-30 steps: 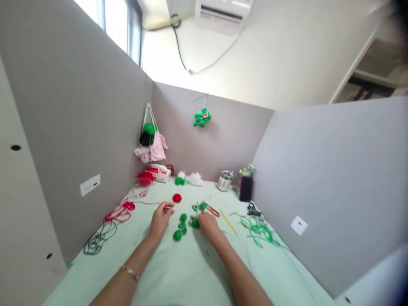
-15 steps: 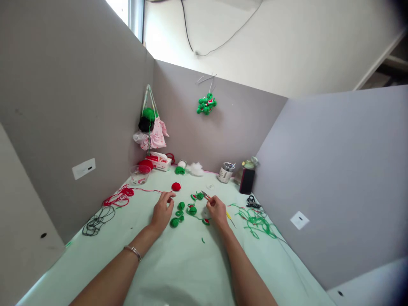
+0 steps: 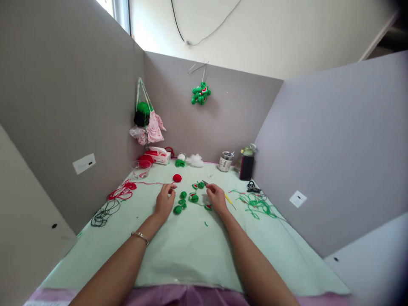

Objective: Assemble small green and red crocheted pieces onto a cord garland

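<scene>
My right hand [image 3: 216, 196] is closed around small scissors [image 3: 205, 183], their dark tips pointing up-left beside a green crocheted ball [image 3: 201, 185]. My left hand [image 3: 165, 199] rests on the cloth, fingers curled, just below a red ball [image 3: 177, 178]; whether its fingers pinch the thin red yarn is too small to tell. Between the hands lie several green balls, one [image 3: 177, 210] nearest me, and pieces with red and white, one [image 3: 208, 207] near my right wrist. A yellow-handled hook [image 3: 228, 198] lies right of my right hand.
Red yarn [image 3: 123, 190] and dark cord [image 3: 103, 213] lie left; green yarn strands [image 3: 258, 205] lie right. Behind stand a clear tub [image 3: 140, 170], tissue box [image 3: 159, 156], white stuffing [image 3: 195, 160], tin [image 3: 225, 162] and dark phone [image 3: 246, 168]. Grey partitions surround the green tablecloth [image 3: 188, 255].
The view has tilted down, showing the table's near edge and purple fabric. Both hands have kept nearly the same places among the pieces.
</scene>
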Demonstrator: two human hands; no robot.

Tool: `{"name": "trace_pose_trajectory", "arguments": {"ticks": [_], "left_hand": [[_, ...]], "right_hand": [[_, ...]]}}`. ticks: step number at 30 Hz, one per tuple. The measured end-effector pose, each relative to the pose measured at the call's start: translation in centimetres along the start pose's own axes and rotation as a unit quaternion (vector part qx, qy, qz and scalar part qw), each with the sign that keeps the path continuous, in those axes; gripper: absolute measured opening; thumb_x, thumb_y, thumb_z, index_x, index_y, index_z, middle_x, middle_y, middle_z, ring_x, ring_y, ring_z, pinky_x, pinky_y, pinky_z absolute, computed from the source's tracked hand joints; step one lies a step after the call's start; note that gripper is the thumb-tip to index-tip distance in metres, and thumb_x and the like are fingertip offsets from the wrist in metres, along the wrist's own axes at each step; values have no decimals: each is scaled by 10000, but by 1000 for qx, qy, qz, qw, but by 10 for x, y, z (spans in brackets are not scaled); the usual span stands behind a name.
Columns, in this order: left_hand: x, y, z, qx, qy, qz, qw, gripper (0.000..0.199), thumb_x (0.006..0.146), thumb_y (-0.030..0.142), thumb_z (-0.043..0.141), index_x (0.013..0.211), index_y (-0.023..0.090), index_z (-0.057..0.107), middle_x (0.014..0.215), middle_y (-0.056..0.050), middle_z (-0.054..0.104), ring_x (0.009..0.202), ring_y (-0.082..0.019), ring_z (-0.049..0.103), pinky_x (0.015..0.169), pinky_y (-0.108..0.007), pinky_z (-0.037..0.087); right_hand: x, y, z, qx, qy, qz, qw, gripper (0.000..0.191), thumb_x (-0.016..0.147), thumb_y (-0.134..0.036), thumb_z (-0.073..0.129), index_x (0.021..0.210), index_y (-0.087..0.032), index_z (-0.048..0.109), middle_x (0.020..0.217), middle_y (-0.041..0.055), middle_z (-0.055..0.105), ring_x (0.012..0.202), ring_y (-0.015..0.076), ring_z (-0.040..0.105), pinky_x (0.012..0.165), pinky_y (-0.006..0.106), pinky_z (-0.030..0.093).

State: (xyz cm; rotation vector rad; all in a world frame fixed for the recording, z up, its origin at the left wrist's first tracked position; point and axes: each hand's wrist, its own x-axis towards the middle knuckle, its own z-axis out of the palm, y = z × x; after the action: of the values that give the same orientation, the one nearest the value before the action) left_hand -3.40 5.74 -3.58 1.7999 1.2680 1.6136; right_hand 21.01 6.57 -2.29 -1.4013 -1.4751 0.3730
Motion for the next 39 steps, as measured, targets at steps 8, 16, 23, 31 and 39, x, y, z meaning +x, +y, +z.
{"name": "trace_pose_trajectory", "arguments": {"ticks": [8,16,23,31,39], "left_hand": [[-2,4,-6,1,-33,2,999,162,844,134,486,916,211,608,963,-41,612,877,-188,608,843,-342,486],[2,9,-1,-43,-72,-10,996,181,825,166,534,959,221,644,964,-33,651,860,-186,629,846,-343,501],[26,8,11,-82,-94,-36,992,187,803,192,551,957,200,655,1023,-52,701,957,-202,662,909,-354,508],[20,11,2,-93,-78,-61,991,149,796,230,575,907,191,667,986,-55,703,955,-210,642,937,-365,478],[10,32,-9,-146,-110,-109,977,188,792,292,621,928,176,681,951,-53,707,888,-193,652,847,-328,506]], "right_hand": [[-6,-10,2,48,-3,28,998,184,733,-364,557,752,-200,638,684,24,630,645,182,542,645,300,441],[4,-32,0,83,-36,51,995,236,757,-425,572,791,-194,609,712,28,650,668,168,586,652,287,493],[16,-28,17,-3,-69,108,992,116,715,-246,654,642,-205,573,627,-3,617,670,175,579,663,281,421],[19,-26,45,25,-62,150,986,178,669,-154,646,570,-203,506,613,-2,595,727,180,579,684,279,411],[29,-39,2,262,-121,148,946,287,645,-386,757,697,-185,559,748,35,679,661,132,604,643,271,480]]}}
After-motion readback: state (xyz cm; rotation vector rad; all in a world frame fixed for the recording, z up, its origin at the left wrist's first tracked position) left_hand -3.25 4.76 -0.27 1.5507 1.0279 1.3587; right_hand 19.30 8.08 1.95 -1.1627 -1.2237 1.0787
